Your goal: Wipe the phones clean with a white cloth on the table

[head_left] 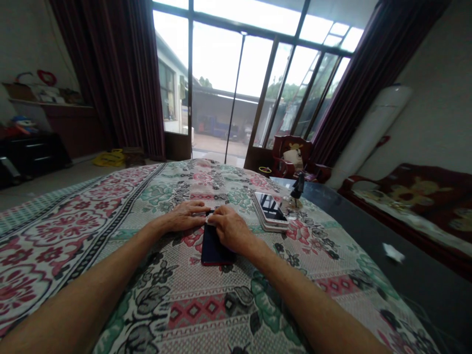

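Observation:
A dark smartphone (216,248) with a red edge lies flat on the flowered tablecloth (206,285) in front of me. My left hand (184,215) rests at the phone's upper left, fingers stretched out and lying flat, their tips at its top edge. Over the upper right part of the phone is my right hand (230,228), its fingers bent and pressed together on a small white piece that looks like tissue (209,217). Most of that piece is hidden under the fingers. To the right lies a white device with a dark glossy screen (271,209), stacked on another white slab.
A small black object on a stand (298,189) is beyond the white device. Crumpled white paper (394,252) lies on the dark tabletop (354,236) at right. Wooden seats (413,182) stand farther right, and a glass door (221,88) is ahead.

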A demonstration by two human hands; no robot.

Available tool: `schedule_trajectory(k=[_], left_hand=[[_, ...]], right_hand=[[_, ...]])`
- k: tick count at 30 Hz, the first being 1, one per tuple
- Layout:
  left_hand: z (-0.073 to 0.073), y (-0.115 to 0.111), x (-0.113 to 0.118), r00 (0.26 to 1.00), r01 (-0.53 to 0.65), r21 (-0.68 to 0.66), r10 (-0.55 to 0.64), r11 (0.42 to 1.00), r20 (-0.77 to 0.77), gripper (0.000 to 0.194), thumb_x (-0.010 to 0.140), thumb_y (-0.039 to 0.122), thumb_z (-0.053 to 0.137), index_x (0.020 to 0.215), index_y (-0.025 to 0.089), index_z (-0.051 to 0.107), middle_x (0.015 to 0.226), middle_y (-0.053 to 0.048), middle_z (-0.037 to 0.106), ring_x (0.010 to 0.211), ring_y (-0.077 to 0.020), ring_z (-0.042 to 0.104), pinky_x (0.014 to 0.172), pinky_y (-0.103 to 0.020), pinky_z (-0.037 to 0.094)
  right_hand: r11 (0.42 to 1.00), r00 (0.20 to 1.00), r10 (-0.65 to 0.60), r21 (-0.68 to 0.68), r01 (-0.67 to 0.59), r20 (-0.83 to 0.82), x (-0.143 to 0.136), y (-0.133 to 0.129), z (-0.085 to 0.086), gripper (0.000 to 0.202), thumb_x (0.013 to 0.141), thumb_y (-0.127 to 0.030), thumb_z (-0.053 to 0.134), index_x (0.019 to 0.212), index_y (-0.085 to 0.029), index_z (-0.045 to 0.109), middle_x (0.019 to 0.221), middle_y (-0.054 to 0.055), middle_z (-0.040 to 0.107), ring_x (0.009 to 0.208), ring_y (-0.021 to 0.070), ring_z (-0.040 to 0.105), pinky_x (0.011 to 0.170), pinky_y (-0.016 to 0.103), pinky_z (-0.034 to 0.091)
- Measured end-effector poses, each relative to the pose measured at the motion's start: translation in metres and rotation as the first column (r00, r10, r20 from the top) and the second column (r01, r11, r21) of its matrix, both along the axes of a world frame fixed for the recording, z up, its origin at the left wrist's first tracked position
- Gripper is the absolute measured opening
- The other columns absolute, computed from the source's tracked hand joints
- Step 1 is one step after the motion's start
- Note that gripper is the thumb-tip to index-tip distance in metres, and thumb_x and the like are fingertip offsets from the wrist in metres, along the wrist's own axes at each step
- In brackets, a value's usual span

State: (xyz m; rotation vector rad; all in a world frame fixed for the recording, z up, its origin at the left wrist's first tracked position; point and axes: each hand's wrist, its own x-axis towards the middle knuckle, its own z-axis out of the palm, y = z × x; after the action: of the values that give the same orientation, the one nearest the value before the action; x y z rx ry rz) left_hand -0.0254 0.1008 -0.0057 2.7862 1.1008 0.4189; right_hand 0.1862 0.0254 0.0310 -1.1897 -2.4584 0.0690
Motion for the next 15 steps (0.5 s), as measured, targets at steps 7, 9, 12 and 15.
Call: schedule_trajectory(k=[7, 9, 12, 15], left_hand=[[-0.002, 0.001, 0.004, 0.999, 0.029, 0.044, -0.029, 0.999, -0.015, 0.022, 0.086, 0.025, 0.060, 0.103, 0.032, 0.071, 0.128, -0.001, 0.060, 0.125, -0.0251, 0.046, 0.106, -0.041, 0.033], [0.002, -0.002, 0.008, 0.999, -0.035, 0.033, 0.035, 0.999, 0.004, 0.026, 0.087, 0.027, 0.058, 0.110, 0.031, 0.068, 0.127, -0.003, 0.060, 0.123, -0.0243, 0.048, 0.105, -0.040, 0.036], [0.007, -0.007, 0.011, 0.990, -0.139, -0.003, 0.139, 0.990, 0.013, 0.037, 0.087, 0.033, 0.055, 0.123, 0.029, 0.061, 0.131, -0.006, 0.057, 0.121, -0.0242, 0.050, 0.103, -0.040, 0.038], [0.008, -0.008, 0.011, 0.990, -0.140, -0.037, 0.141, 0.989, 0.018, 0.038, 0.087, 0.034, 0.054, 0.123, 0.027, 0.061, 0.133, -0.008, 0.056, 0.121, -0.0256, 0.050, 0.102, -0.040, 0.038]], right_hand=[[0.993, 0.993, 0.107, -0.056, -0.104, 0.042, 0.006, 0.001, 0.010, 0.030, 0.078, -0.004, 0.052, 0.092, -0.021, 0.073, 0.097, 0.006, 0.063, 0.090, 0.0162, 0.055, 0.083, 0.028, 0.042], [0.990, 0.992, 0.095, -0.112, -0.085, 0.081, 0.015, 0.004, 0.018, 0.032, 0.075, -0.002, 0.052, 0.089, -0.020, 0.074, 0.093, 0.006, 0.065, 0.085, 0.0152, 0.057, 0.080, 0.026, 0.043], [0.982, 0.989, 0.050, -0.187, -0.024, 0.141, 0.026, 0.006, 0.026, 0.033, 0.073, 0.000, 0.053, 0.088, -0.018, 0.075, 0.090, 0.006, 0.067, 0.079, 0.0145, 0.058, 0.076, 0.025, 0.044], [0.983, 0.987, 0.096, -0.165, -0.074, 0.130, 0.025, 0.004, 0.024, 0.033, 0.074, 0.000, 0.051, 0.090, -0.018, 0.074, 0.092, 0.007, 0.066, 0.082, 0.0146, 0.058, 0.077, 0.025, 0.044]])
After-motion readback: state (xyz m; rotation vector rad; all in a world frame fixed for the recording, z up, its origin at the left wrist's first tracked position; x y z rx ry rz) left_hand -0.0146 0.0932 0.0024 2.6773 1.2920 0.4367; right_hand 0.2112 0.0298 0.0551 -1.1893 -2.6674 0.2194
